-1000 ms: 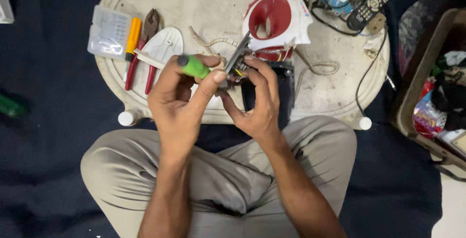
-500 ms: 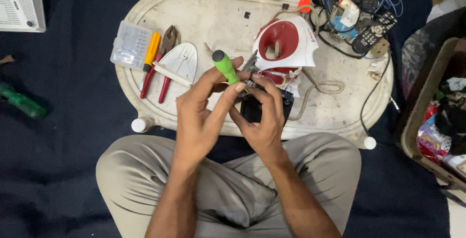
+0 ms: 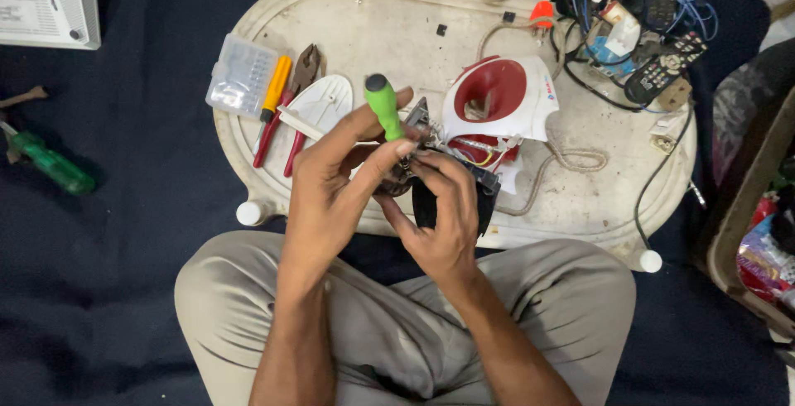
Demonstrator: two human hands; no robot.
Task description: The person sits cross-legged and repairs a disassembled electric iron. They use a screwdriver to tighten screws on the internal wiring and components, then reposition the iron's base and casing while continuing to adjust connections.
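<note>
Hands unmoved, white oval table (image 3: 348, 17) shifted lower, dark floor cloth (image 3: 124, 232) around

The person sits cross-legged, both bare forearms rising from the lap and converging toward the middle. The left hand (image 3: 335, 187) is raised with its back to the camera, thumb and fingers curled tight in a closed pinch at the fingertips. The right hand (image 3: 443, 216) sits just beside and slightly lower, its fingers bent inward and meeting those of the left (the fingertips of both touch or nearly touch). Both wrists are angled inward, and the elbows stay low near the knees.
</note>
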